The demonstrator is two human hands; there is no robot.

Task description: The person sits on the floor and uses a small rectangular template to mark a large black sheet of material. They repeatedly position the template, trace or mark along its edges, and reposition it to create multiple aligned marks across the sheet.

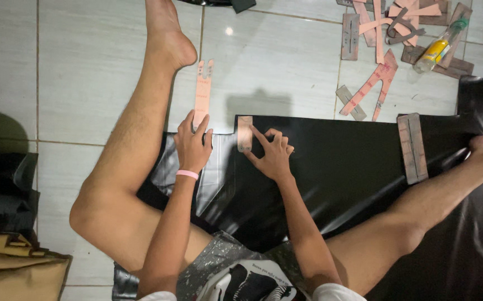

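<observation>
A small pinkish rectangular template (245,133) is being pinned flat by the fingertips of the right hand (272,153) at the top edge of the black sheet material (342,167) spread across the tiled floor (85,67). The hand is not clenched – fingers are spread and pressed down, nothing is gripped. The left hand (192,146), the one with the pink wristband (187,174), is laid open on the near end of a long pink forked template (203,92), which runs off the sheet's edge onto the tiles.

For this kind of step, the small template probably needs to be kept dead still – pressure is best spread over two or three fingers rather than one, so it can't pivot. Its edge looks lined up close to the sheet's border, which saves material if that's kept square. The glossy sheet looks slippery, so weight from the legs on either side likely helps it stay taut.

More cut templates (386,33), a brown strip template (412,147) on the sheet and a plastic bottle (439,47) are lying well apart at the upper right.
</observation>
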